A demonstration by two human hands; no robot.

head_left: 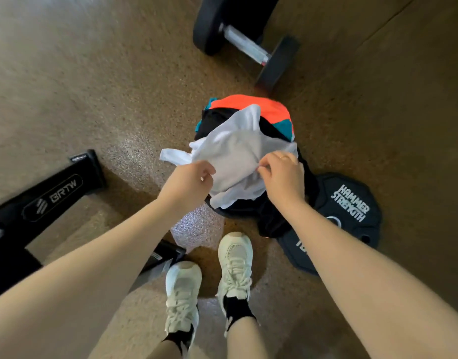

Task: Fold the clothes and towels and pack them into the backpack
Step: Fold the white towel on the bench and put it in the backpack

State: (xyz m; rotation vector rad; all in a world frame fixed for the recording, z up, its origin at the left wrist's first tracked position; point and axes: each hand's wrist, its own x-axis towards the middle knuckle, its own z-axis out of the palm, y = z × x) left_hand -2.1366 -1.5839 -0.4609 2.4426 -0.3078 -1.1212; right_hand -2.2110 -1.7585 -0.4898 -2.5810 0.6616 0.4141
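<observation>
A crumpled white cloth (pixel 235 154) hangs in front of me above a pile on the floor. My left hand (pixel 189 181) pinches its left edge and my right hand (pixel 283 174) pinches its right edge. Beneath it lie black clothes (pixel 272 216) and an orange and teal item (pixel 264 107), which may be the backpack; I cannot tell. The white cloth hides the middle of the pile.
A black dumbbell (pixel 246 45) lies on the floor beyond the pile. A black weight plate (pixel 349 208) sits to the right, partly under the black clothes. A black equipment base (pixel 51 195) runs along the left. My two white shoes (pixel 209 281) stand just below the pile.
</observation>
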